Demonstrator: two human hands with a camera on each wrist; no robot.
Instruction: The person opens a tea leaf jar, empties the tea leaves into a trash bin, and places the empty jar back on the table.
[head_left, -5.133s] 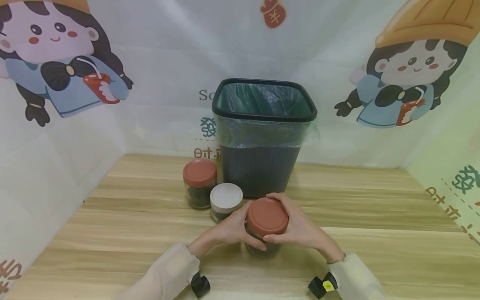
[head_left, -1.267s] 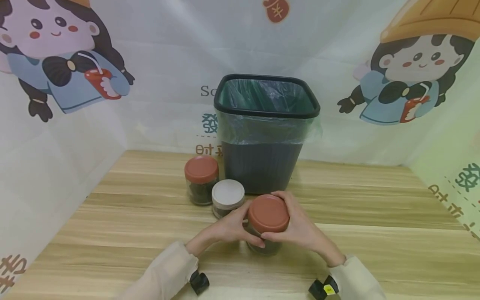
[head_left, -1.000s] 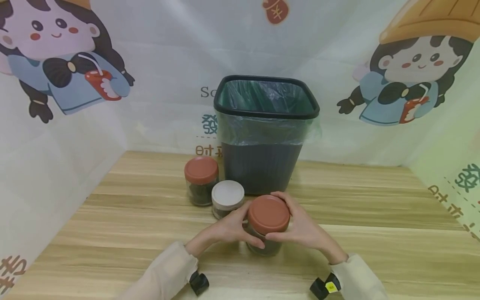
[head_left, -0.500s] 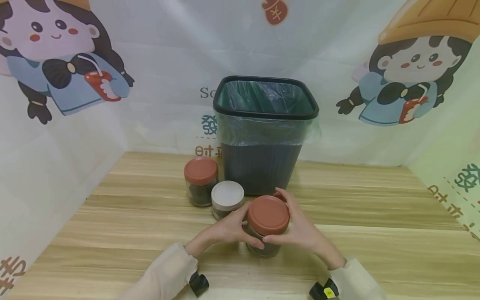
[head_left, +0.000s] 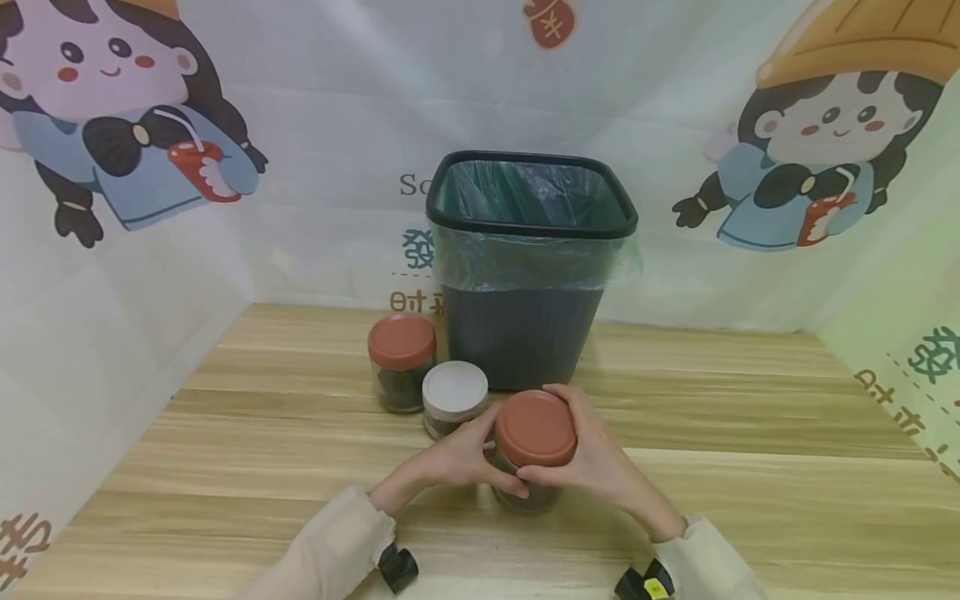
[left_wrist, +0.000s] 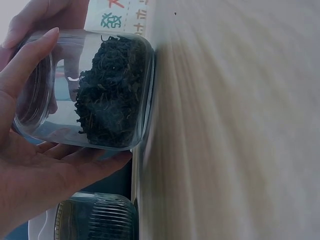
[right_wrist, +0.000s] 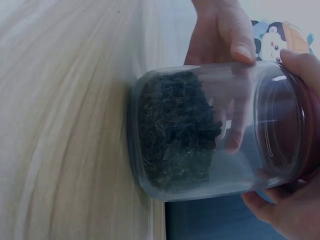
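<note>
A clear glass jar (right_wrist: 230,170) with a red-brown lid (head_left: 536,427) stands upright on the table, part filled with dark, dried, tea-like leaves (left_wrist: 112,95). My left hand (head_left: 465,454) holds the jar's glass body from the left, thumb across the front. From the right, my right hand (head_left: 603,458) grips the lid, thumb in front and fingers round the far side. The lid sits on the jar's mouth; how tightly cannot be told. Just left of the hands stands a smaller ribbed jar with a whitish lid (head_left: 454,390). Behind it is another red-lidded jar (head_left: 402,362) with dark contents.
A dark waste bin (head_left: 521,337) lined with a clear greenish bag (head_left: 525,262) stands behind the jars, near the printed cloth backdrop (head_left: 322,167). Wood-grain tabletop (head_left: 712,500) stretches to both sides. A black wrist camera (head_left: 397,568) sits below the left sleeve.
My right fingers were lifted slightly off the lid's far side half a second ago and are back round it now. Over the seconds the right hand shifts about the lid; the left stays put.
</note>
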